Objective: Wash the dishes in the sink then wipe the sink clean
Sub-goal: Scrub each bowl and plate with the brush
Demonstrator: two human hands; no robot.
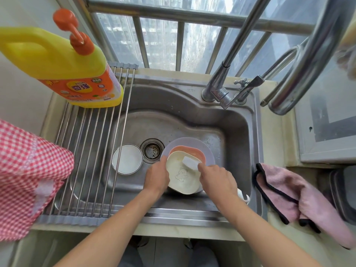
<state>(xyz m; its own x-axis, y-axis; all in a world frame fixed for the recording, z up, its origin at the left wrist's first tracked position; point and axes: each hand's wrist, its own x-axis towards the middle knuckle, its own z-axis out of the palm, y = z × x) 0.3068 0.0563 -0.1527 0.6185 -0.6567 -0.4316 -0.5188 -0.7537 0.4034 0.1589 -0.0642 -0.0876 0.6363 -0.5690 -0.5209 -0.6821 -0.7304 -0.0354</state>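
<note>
— Dish (181, 175): cream, held over the sink (240, 132) — left hand (157, 177) grips its rim.
— Right hand (216, 179)?
— Pinching a white sponge (190, 162) against it, seemingly. Behind: orange dish (198, 152) on a purple plate (209, 151), white bowl (127, 159), drain (152, 150), faucet (221, 78).

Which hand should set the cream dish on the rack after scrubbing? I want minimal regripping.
Left, probably. The left hand already grips the cream dish on the drying rack side; the right hand holds the sponge.
</note>
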